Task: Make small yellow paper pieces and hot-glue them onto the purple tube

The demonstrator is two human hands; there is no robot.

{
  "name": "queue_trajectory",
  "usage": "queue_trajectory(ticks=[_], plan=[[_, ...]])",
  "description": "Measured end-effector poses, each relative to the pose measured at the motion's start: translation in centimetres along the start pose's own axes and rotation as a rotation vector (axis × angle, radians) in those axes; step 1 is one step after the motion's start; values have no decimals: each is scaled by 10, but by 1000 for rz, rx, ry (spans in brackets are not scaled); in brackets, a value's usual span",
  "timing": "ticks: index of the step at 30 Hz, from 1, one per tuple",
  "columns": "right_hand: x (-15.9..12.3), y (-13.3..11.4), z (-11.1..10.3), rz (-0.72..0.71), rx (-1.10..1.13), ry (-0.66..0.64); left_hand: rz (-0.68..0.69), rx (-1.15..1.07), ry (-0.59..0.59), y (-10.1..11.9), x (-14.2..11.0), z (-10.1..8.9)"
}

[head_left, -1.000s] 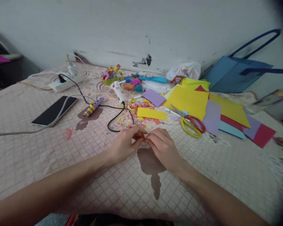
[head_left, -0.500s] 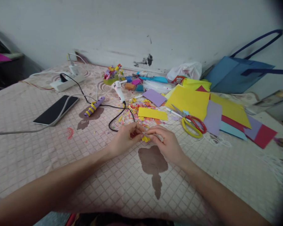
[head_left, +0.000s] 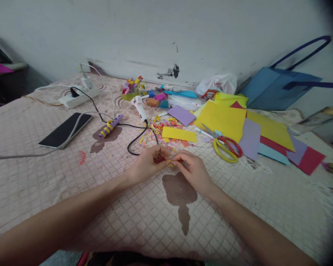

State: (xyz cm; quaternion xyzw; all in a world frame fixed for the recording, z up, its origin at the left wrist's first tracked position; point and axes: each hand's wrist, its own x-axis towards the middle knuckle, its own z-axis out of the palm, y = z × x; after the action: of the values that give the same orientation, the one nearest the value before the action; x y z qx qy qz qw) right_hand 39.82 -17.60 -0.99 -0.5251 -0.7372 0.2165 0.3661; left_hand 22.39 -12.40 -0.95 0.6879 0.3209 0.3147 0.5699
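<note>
Near the middle of the patterned table cover [head_left: 122, 218], a small yellow piece [head_left: 170, 163] is held between two bare hands, its exact shape largely hidden by the fingertips. Taken from that piece, with 12 o'clock pointing to the wall, the left hand [head_left: 148, 164] is placed at 9 o'clock and the right hand [head_left: 193, 171] at 3 o'clock. By the left hand the piece is pinched, thumb against fingers, with the tips brought together and a gap left under the arched index finger. By the right hand its other side is pinched in the same way, the thumb laid below the bent fingers. The two sets of fingertips are all but met; whether they touch each other cannot be told.

Just past 12 o'clock, a yellow paper strip [head_left: 179, 135] is laid over scattered paper scraps [head_left: 153, 133]. At 11 o'clock a white glue gun [head_left: 139, 109] is seen, and at 10 o'clock a purple tube [head_left: 116, 121], wound with yellow. At 2 o'clock the scissors [head_left: 217, 137] are rested, their blades overlapping a large yellow sheet [head_left: 220, 116].
</note>
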Motion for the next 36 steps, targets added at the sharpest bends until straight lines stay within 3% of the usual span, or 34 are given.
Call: queue_trajectory(ticks=[12,20,23,29,36], plan=[[-3,-3,4,-107,-134,94,89,123,16,1,-1,1],[1,-6,-5,-74,-46,-24,243,333,-9,6,-7,0],[3,-9,-8,-87,-43,-69,185,236,-39,5,-5,0],[3,-12,-11,-11,108,-111,-74,-174,-104,0,2,-4],[1,-6,-5,155,256,-136,-131,-204,-174,-3,4,-5]])
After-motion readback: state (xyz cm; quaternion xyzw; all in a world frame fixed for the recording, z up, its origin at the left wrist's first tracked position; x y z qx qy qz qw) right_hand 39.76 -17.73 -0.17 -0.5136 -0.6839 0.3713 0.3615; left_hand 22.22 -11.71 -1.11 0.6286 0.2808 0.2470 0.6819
